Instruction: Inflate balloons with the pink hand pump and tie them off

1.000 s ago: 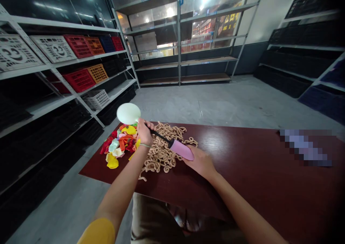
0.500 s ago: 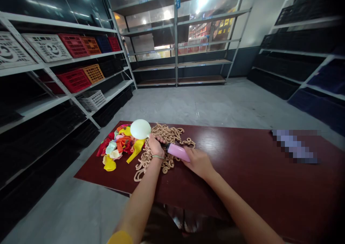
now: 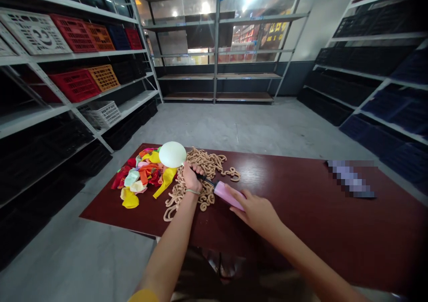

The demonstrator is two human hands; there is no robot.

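My left hand (image 3: 193,179) grips the neck of a pale, round, inflated balloon (image 3: 172,154) where it meets the black nozzle of a pink hand pump (image 3: 228,194). My right hand (image 3: 254,213) rests its fingers on the pump's pink body. Both hands are above a tangle of curled beige cords or long uninflated balloons (image 3: 197,184). Left of that tangle lies a heap of limp balloons in many colours (image 3: 142,177). All of this is on a dark red wooden table (image 3: 301,217).
White metal shelves with red, orange, blue and white crates (image 3: 75,86) line the left side. Black and dark blue crates fill the right shelves (image 3: 368,92). Bare shelving (image 3: 214,83) stands at the back, above a concrete floor (image 3: 217,124). A pixelated patch (image 3: 351,179) covers the table's right part.
The balloon and my left hand have come down and in, closer to the table. My right hand has moved from beneath the pump's end onto its body, and the view has tilted slightly.
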